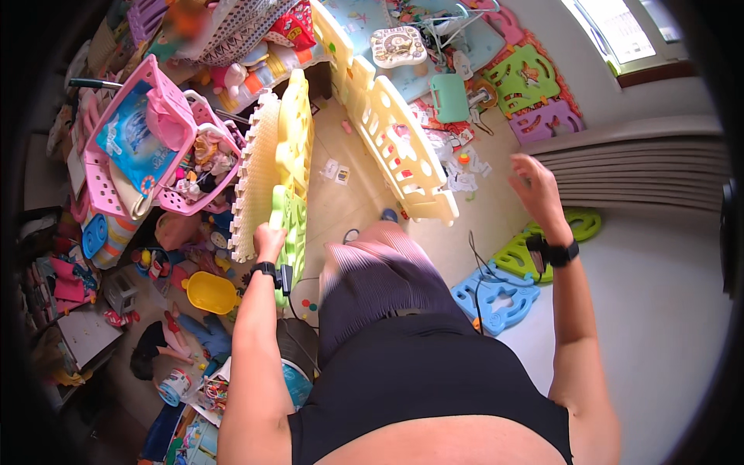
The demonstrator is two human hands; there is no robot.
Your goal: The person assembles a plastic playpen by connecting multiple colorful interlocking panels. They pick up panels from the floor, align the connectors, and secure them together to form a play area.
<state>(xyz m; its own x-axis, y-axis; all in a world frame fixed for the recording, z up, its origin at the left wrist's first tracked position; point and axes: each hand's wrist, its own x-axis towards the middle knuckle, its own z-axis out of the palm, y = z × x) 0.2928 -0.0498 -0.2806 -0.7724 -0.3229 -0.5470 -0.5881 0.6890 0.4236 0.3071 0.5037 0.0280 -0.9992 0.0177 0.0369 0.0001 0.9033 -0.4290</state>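
Note:
My left hand is closed on the top edge of a light green play-fence panel. This panel joins a yellow one standing beyond it. Against their left side leans a cream foam mat with jigsaw-cut edges, close to the same hand. Out to the right, my right hand is raised with nothing in it, its fingers loosely bent and apart. Nearest to it are a grey folded partition and a cream slotted fence panel. Both my wrists carry black bands.
Pink baskets full of things stand at the left, above a yellow basin. A person is on the floor at lower left among toys. Blue and green panels lie at right, by a dark cable. Papers litter the floor ahead.

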